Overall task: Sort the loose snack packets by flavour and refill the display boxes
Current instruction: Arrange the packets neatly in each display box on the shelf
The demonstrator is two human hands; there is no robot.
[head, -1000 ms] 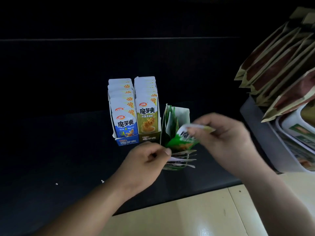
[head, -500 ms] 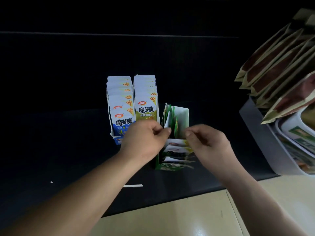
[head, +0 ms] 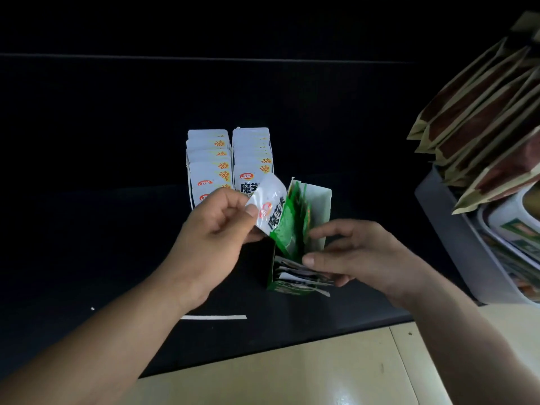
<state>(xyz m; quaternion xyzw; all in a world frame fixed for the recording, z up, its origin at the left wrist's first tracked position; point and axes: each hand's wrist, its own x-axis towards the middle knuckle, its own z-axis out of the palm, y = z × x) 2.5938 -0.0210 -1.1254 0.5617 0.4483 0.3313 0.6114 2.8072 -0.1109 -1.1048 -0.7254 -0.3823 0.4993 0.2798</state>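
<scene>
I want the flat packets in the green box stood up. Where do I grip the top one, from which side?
Probably pinch the top flat packet by its right edge, coming from the right: the ends jut past the green box, while its wall blocks the left.

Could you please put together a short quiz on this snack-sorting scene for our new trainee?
1. True or false: the left hand pinches a green-and-white packet.
2. The right hand holds lying packets in which box? A) blue B) yellow C) green box
3. How many upright packet rows stand beside that box?
Key: 1 true; 2 C; 3 two.
</scene>
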